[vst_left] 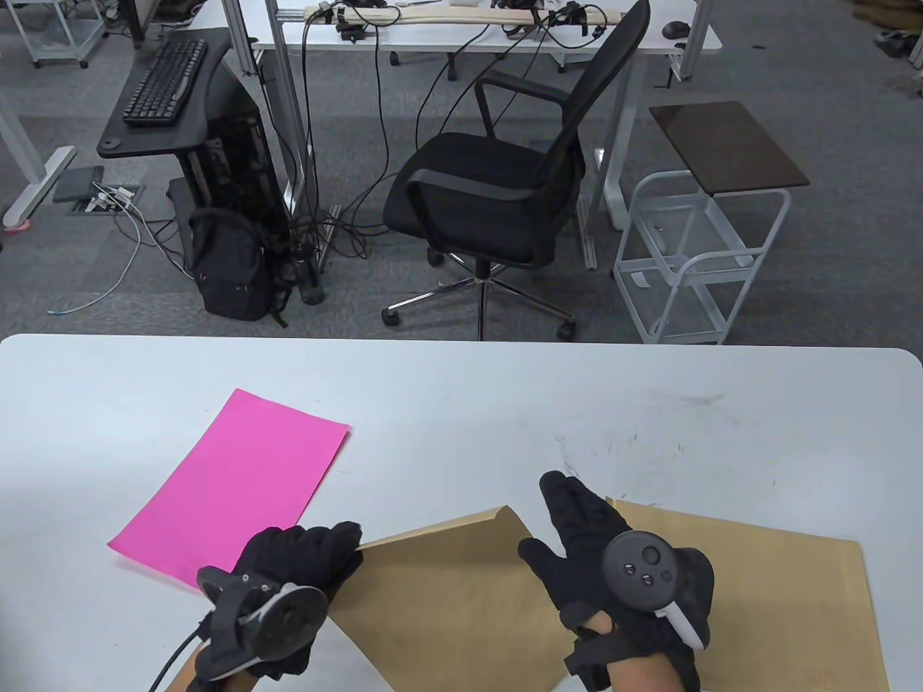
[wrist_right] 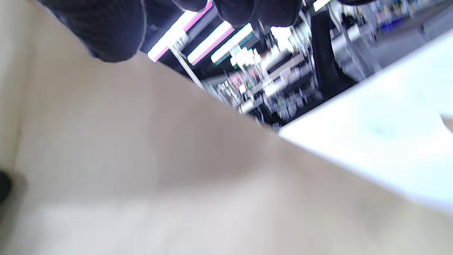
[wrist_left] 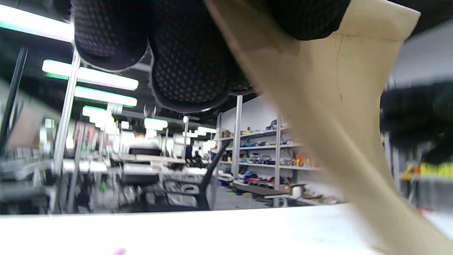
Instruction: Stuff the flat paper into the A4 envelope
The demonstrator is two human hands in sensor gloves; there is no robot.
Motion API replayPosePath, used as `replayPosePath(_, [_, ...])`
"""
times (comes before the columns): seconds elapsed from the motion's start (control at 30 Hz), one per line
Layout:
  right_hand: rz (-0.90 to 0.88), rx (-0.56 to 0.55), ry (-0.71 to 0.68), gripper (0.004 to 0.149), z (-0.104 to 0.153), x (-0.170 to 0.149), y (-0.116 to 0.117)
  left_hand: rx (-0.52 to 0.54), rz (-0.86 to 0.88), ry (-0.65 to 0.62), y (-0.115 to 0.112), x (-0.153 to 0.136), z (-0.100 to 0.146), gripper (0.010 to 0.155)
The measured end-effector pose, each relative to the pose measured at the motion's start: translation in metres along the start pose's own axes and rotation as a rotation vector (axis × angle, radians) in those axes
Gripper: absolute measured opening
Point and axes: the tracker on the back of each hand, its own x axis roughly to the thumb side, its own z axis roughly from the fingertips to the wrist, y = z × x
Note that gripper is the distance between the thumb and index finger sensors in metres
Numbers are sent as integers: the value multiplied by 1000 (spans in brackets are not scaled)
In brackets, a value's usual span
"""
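A pink sheet of paper (vst_left: pixel 231 483) lies flat on the white table (vst_left: pixel 461 404), at the left. A brown A4 envelope (vst_left: pixel 757 598) lies at the front edge, its left part lifted and curled (vst_left: pixel 447 577). My left hand (vst_left: pixel 317 559) grips the envelope's raised left corner; in the left wrist view the brown paper (wrist_left: pixel 336 106) runs between my fingers (wrist_left: pixel 187 71). My right hand (vst_left: pixel 570 526) lies over the middle of the envelope with fingers stretched out and thumb at the raised edge. In the right wrist view, the blurred envelope (wrist_right: pixel 177 177) fills the frame below my fingers (wrist_right: pixel 106 28).
The pink sheet's near corner lies right beside my left hand. Beyond the table's far edge stand a black office chair (vst_left: pixel 497 180), a white trolley (vst_left: pixel 699 252) and a black backpack (vst_left: pixel 231 267) on the floor. Bare table (wrist_right: pixel 389 124) shows to the right of the envelope.
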Motion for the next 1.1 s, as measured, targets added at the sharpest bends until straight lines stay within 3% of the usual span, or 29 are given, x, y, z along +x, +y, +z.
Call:
replayPosePath(0.17, [-231,278,38,74,-10,-22,24,-78,295,20,-6,-30,-4,46])
replayPosePath(0.23, [-298,306,32,65,-13,-24,29,-94,319,23,-8,-36,-4,46])
replayPosePath(0.43, [-265,204,-26,42,-15,-14,19,-129,376,41,-12,-47,-6,47])
replayPosePath(0.53, [-233,135,-66,41,-12,-3,3,-125,397,88,-10,-54,-6,51])
replayPosePath(0.8, [-84,-207,-116,41,-1,45,-56,-113,366,308,-6,-97,-4,70])
replayPosePath(0.93, [126,-300,-108,41,-14,75,-56,-146,400,333,-10,-111,-2,68])
replayPosePath(1.03, [296,-335,-79,41,-41,88,-41,-148,399,345,-11,-116,-1,67])
replayPosePath(1.1, [393,-299,-57,41,-61,88,-26,-147,406,350,-10,-117,-1,66])
